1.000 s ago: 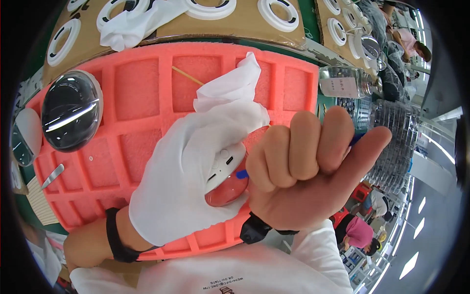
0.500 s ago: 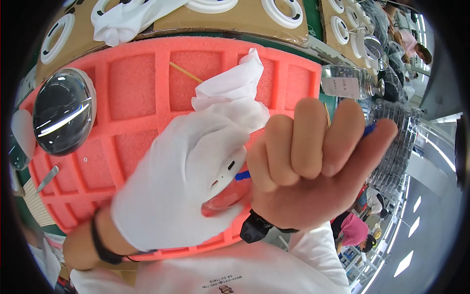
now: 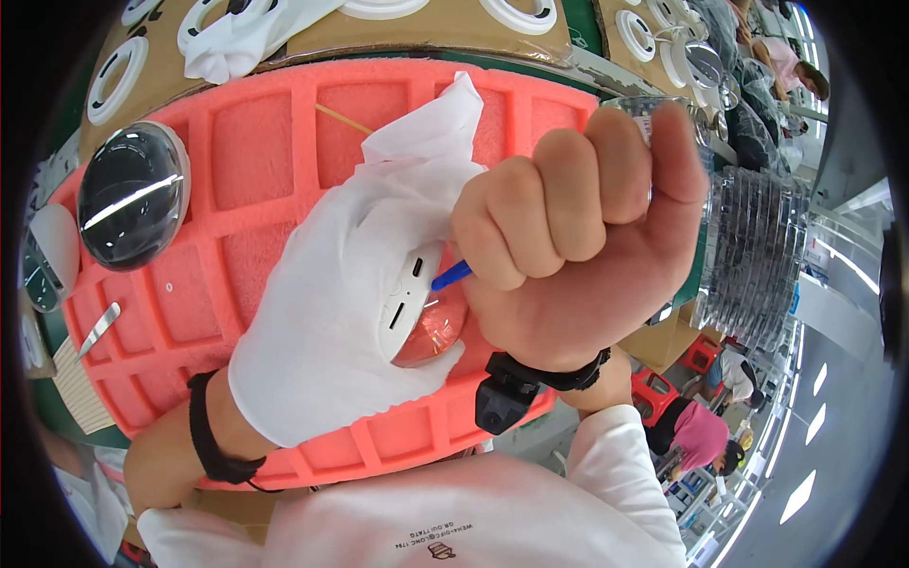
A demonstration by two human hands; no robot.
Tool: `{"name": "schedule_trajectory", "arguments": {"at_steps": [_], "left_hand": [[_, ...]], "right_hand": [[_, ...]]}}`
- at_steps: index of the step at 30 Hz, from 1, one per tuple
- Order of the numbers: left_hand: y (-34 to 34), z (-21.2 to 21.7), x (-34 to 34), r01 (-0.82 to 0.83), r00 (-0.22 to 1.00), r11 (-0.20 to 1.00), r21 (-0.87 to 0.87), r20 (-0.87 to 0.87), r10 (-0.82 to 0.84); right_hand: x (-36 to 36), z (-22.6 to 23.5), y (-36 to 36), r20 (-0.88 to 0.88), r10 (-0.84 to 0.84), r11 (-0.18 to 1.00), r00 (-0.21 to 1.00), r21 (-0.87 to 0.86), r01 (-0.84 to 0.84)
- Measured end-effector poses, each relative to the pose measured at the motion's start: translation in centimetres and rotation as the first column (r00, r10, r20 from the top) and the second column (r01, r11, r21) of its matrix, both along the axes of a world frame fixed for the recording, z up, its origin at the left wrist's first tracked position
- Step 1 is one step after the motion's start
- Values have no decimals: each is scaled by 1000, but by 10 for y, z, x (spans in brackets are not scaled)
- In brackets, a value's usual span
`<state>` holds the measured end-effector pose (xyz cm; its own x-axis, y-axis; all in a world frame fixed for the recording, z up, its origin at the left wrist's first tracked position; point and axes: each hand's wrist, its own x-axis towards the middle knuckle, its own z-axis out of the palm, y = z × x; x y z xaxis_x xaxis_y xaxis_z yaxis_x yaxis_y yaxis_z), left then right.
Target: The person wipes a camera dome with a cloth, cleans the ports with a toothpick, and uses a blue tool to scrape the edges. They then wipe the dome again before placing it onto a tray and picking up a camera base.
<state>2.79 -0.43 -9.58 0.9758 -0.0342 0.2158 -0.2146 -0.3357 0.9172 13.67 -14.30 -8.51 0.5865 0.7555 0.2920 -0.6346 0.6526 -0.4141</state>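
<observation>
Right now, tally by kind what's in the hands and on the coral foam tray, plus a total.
White glove (on the left hand): 1
White device with slots, held: 1
Blue-tipped tool in the right hand: 1
White cloth: 1
Dark glass dome on the coral foam tray: 1
Thin wooden stick: 1
Total: 6

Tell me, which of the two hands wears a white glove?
The left hand, holding the small white device over the pink foam tray. The right hand is bare, fisted around a blue tool.
</observation>
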Motion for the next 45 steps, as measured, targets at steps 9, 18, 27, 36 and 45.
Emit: {"name": "schedule_trajectory", "arguments": {"at_steps": [9,18,27,36,45], "left_hand": [[-1,0,-5,-32,996,999,14,-83,33],[7,-2,-4,68,977,997,-30,-201,-72],[9,-6,4,134,960,963,-232,-211,-185],[5,-8,-7,25,985,998,-49,-170,-33],[4,-8,-4,23,990,997,-69,-134,-33]], "right_hand": [[-40,19,12,44,-445,872,894,-204,444],[-36,27,15,163,-374,832,913,-376,408],[-21,35,19,32,-165,893,986,-420,163],[-34,29,12,-272,-330,880,904,-435,191],[-23,20,10,-240,-318,893,917,-402,204]]}}
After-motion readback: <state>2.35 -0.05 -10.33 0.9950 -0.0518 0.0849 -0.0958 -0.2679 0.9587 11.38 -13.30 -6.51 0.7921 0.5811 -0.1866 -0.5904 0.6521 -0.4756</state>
